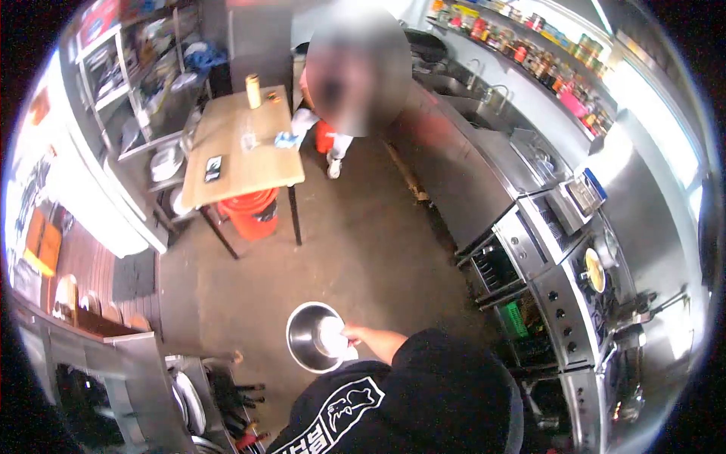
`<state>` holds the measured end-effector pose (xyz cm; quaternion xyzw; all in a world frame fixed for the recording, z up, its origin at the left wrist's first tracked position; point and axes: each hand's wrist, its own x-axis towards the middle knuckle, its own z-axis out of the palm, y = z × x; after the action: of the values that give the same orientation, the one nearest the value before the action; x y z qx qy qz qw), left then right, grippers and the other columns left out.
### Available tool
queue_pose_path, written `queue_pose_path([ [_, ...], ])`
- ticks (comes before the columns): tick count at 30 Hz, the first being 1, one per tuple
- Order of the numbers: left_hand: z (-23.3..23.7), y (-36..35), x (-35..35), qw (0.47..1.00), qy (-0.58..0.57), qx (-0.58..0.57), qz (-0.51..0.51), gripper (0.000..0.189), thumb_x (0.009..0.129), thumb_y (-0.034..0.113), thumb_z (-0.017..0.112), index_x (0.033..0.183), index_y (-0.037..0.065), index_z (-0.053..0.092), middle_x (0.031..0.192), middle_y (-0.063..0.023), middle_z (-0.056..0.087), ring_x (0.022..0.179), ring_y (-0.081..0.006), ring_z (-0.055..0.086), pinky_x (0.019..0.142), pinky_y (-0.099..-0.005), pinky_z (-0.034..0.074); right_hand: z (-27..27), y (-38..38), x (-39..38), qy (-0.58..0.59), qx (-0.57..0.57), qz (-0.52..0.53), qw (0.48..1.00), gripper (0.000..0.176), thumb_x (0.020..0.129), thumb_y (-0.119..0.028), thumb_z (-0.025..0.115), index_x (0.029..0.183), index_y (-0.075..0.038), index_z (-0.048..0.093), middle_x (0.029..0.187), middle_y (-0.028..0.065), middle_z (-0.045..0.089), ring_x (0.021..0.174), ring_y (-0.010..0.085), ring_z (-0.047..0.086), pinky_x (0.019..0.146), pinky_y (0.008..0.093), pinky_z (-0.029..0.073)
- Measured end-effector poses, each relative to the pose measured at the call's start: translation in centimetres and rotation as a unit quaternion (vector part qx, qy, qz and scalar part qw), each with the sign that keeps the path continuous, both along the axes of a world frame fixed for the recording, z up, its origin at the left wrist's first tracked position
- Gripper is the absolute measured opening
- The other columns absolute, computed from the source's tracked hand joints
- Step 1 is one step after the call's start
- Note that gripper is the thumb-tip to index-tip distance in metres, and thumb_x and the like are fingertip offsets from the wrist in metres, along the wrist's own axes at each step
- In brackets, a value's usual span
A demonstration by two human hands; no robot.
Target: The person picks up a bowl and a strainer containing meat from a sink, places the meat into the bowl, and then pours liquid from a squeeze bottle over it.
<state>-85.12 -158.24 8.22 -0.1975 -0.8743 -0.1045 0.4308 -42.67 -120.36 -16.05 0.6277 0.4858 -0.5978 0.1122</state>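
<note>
My right hand (pixel 354 334) reaches from a black sleeve to the rim of a large round metal bowl (pixel 300 333). Its fingers are closed on a white object (pixel 331 337) that lies partly inside the bowl; glare and blur hide its exact kind. The bowl's open side faces up toward me, in front of my black printed shirt. My left hand does not show, and what supports the bowl's underside is hidden.
A wooden table (pixel 227 166) carries a phone (pixel 215 169) and a tall container (pixel 253 91); a red bucket (pixel 251 216) stands beneath. Another person (pixel 333 140) is beyond it. Stoves (pixel 563 318) and sinks (pixel 454 85) line the right; plates (pixel 189 401) sit lower left.
</note>
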Motion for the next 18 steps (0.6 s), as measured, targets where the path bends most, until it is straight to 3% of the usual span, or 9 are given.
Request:
queue_pose_path([
  [1, -4.5, 4.2, 0.0, 0.993, 0.025, 0.081, 0.082, 0.012, 0.077, 0.028, 0.060, 0.078, 0.015, 0.062, 0.063, 0.0018, 0.058, 0.051, -0.0202, 0.054, 0.055, -0.0380, 0.047, 1.5, 0.2, 1.2, 0.086, -0.014, -0.111, 0.990, 0.020, 0.075, -0.023, 0.051, 0.069, -0.006, 0.059, 0.051, 0.0079, 0.055, 0.036, 0.0135, 0.049, 0.029, 0.0255, 0.033],
  [2, -4.2, 7.1, 2.2, 0.975, -0.178, 0.065, -0.115, 0.027, 0.075, 0.038, 0.060, 0.091, 0.017, 0.064, 0.080, -0.0038, 0.065, 0.061, -0.0219, 0.059, 0.057, -0.0335, 0.048, 1.8, 1.3, 2.4, 0.109, -0.020, -0.115, 0.987, 0.020, 0.075, -0.023, 0.051, 0.069, -0.006, 0.059, 0.051, 0.0079, 0.055, 0.037, 0.0136, 0.049, 0.029, 0.0255, 0.033],
  [3, -12.6, 8.7, -1.3, 0.905, -0.307, 0.104, -0.277, 0.022, 0.079, 0.013, 0.052, 0.096, 0.001, 0.059, 0.087, -0.0152, 0.060, 0.079, -0.0283, 0.057, 0.068, -0.0311, 0.046, 1.7, 2.5, 3.7, 0.114, -0.025, -0.108, 0.987, 0.020, 0.075, -0.023, 0.051, 0.069, -0.006, 0.059, 0.051, 0.0080, 0.055, 0.037, 0.0137, 0.049, 0.029, 0.0255, 0.034],
  [5, -9.6, 20.0, 9.7, 0.806, -0.471, 0.162, -0.319, 0.011, 0.075, 0.011, 0.056, 0.082, 0.002, 0.059, 0.075, -0.0106, 0.060, 0.067, -0.0230, 0.056, 0.062, -0.0308, 0.045, 1.1, 4.9, 5.9, 0.121, -0.027, -0.093, 0.988, 0.020, 0.075, -0.023, 0.052, 0.069, -0.006, 0.059, 0.051, 0.0081, 0.055, 0.037, 0.0139, 0.050, 0.029, 0.0254, 0.034],
  [6, -19.8, 21.9, 8.1, 0.668, -0.576, 0.227, -0.413, 0.016, 0.080, 0.018, 0.051, 0.080, 0.005, 0.061, 0.068, -0.0084, 0.060, 0.062, -0.0177, 0.055, 0.059, -0.0304, 0.047, 1.2, 6.3, 7.4, 0.130, -0.028, -0.096, 0.986, 0.020, 0.075, -0.023, 0.052, 0.069, -0.006, 0.059, 0.051, 0.0082, 0.054, 0.037, 0.0139, 0.050, 0.030, 0.0254, 0.035],
  [8, -33.2, 27.1, 9.2, 0.773, -0.426, -0.260, -0.392, 0.020, 0.078, 0.023, 0.049, 0.065, 0.011, 0.060, 0.061, -0.0029, 0.058, 0.053, -0.0208, 0.056, 0.047, -0.0322, 0.046, 1.8, 8.6, 10.4, 0.141, -0.023, -0.109, 0.984, 0.020, 0.075, -0.023, 0.052, 0.069, -0.005, 0.059, 0.051, 0.0083, 0.054, 0.038, 0.0141, 0.050, 0.030, 0.0254, 0.035],
  [9, -25.0, 29.6, 16.9, 0.826, -0.194, -0.414, -0.329, 0.018, 0.074, 0.026, 0.051, 0.064, 0.014, 0.061, 0.063, -0.0020, 0.060, 0.056, -0.0207, 0.059, 0.045, -0.0353, 0.046, 1.7, 9.5, 12.2, 0.143, -0.020, -0.120, 0.982, 0.020, 0.075, -0.023, 0.053, 0.069, -0.005, 0.059, 0.051, 0.0084, 0.054, 0.038, 0.0142, 0.051, 0.030, 0.0253, 0.036],
  [12, -34.0, 31.4, 15.6, 0.535, -0.383, -0.539, -0.526, 0.028, 0.078, 0.033, 0.047, 0.075, 0.012, 0.065, 0.070, -0.0051, 0.063, 0.062, -0.0229, 0.061, 0.053, -0.0391, 0.048, 2.0, 11.6, 18.1, 0.126, 0.004, -0.194, 0.973, 0.021, 0.075, -0.023, 0.053, 0.069, -0.005, 0.059, 0.051, 0.0085, 0.054, 0.038, 0.0144, 0.051, 0.030, 0.0253, 0.037],
  [18, -33.1, 44.6, 17.2, 0.504, -0.401, -0.639, -0.420, 0.030, 0.078, 0.034, 0.047, 0.076, 0.011, 0.066, 0.071, -0.0056, 0.063, 0.064, -0.0231, 0.061, 0.055, -0.0400, 0.048, -0.1, 9.9, 29.0, 0.070, 0.030, -0.530, 0.845, 0.021, 0.082, -0.021, 0.050, 0.089, -0.003, 0.057, 0.066, 0.0097, 0.061, 0.049, 0.0173, 0.059, 0.038, 0.0264, 0.044],
])
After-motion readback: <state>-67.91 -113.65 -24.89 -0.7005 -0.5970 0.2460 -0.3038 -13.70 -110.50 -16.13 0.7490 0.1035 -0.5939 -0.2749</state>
